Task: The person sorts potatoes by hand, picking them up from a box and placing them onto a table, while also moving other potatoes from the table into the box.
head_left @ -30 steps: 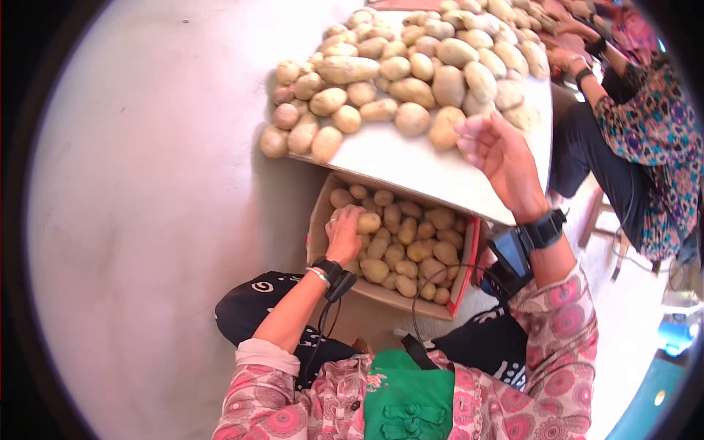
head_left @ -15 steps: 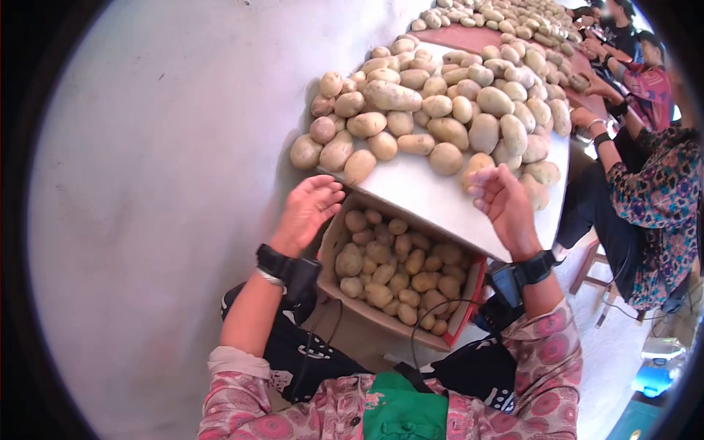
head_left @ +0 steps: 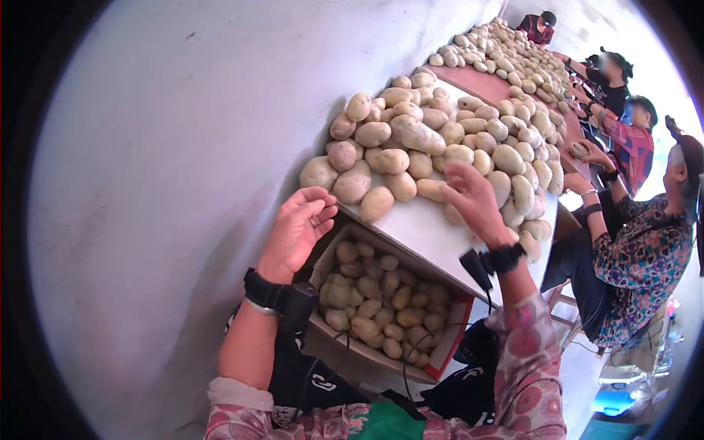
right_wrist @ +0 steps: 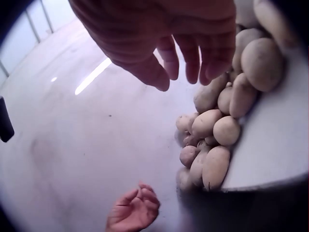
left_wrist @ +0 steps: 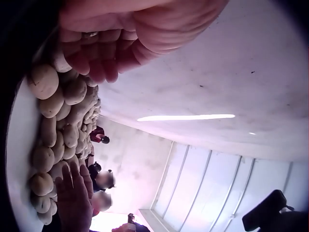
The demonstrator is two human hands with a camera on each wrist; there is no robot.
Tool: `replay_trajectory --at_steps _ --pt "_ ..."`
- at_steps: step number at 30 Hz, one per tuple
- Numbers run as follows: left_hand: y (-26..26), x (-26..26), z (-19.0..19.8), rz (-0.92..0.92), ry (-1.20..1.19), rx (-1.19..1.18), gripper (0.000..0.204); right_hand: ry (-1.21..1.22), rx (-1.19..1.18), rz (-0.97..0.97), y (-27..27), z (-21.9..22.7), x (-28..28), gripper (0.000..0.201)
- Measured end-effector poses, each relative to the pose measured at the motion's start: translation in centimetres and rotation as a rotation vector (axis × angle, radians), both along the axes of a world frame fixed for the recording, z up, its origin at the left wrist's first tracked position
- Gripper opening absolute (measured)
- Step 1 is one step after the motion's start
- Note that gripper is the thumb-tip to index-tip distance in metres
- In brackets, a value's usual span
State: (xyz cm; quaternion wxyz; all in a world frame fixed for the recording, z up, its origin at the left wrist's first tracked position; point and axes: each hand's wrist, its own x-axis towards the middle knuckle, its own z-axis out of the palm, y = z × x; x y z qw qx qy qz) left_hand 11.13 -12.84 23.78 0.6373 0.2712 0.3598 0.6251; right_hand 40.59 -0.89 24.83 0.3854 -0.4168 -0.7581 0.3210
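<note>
The left hand point(head_left: 295, 229) hovers empty, palm up, its fingers loosely curled and slightly spread, a ring on one finger; it hangs just off the near corner of the counter point(head_left: 418, 227), close to the nearest potatoes point(head_left: 375, 165) but not touching them. From the left wrist view the same fingers point(left_wrist: 104, 53) bunch loosely above the heap, holding nothing. The right hand point(head_left: 469, 196) reaches over the counter with its fingers extended and lightly spread, palm down, its fingertips at the edge of the heap beside a pale long potato point(head_left: 433, 189); whether they touch it cannot be told. The right wrist view shows these fingers point(right_wrist: 193, 53) relaxed and apart, with nothing between them. Both wrists wear black straps carrying small cameras. The potatoes lie piled on the white counter against a pale wall point(head_left: 169, 147), the heap running far back along it. Below the counter's near edge, between the arms, sits an open cardboard box point(head_left: 449, 339) filled with smaller potatoes. The person wears pink patterned sleeves. To the right, other people point(head_left: 631, 242) sit along the same counter, one in a dark patterned top.
</note>
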Motion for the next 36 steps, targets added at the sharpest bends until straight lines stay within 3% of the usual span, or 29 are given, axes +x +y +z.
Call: replay_trajectory --at_steps 4,5,6,8,9,18,24,26,28,30,36 --pt "-0.5 -1.2 0.3 0.109 -0.002 -0.041 0.014 -0.192 0.008 -0.204 8.5 -0.8 -3.1 0.057" --pt "-0.7 -1.4 0.5 0.120 0.005 -0.050 0.014 -0.353 -0.015 -0.230 6.1 3.0 -5.2 0.063" --pt "-0.8 -1.6 0.5 0.127 -0.003 -0.049 0.014 -0.361 -0.012 -0.224 7.5 1.8 -5.5 0.063" --pt "-0.7 -1.9 0.5 0.176 -0.014 -0.081 0.013 -0.495 0.284 -0.186 10.6 -0.7 -6.0 0.065" --pt "-0.6 -2.0 0.5 0.179 -0.019 -0.080 0.013 -0.566 0.177 -0.118 11.5 -0.7 -6.3 0.073" --pt "-0.3 -1.6 1.2 0.178 0.003 -0.070 0.012 -0.758 0.167 -0.146 15.0 -1.8 -8.4 0.070" --pt "0.1 -1.7 0.9 0.170 0.043 -0.066 0.012 -0.457 0.194 -0.170 10.7 1.8 -7.4 0.071" --pt "-0.1 -1.6 1.0 0.157 0.056 -0.049 0.012 -0.175 0.052 -0.130 8.5 3.3 -6.6 0.066" --pt "-0.2 -1.4 0.2 0.106 0.072 -0.048 0.013 0.129 -0.150 0.080 5.7 3.5 -5.2 0.055" --pt "-0.2 -1.3 0.2 0.091 0.077 -0.047 0.014 0.534 -0.700 0.197 3.0 1.9 -3.8 0.048" --pt "-0.4 -1.5 -0.5 0.182 0.083 -0.040 0.018 0.813 -1.110 0.216 -5.8 -4.5 -2.7 0.051"
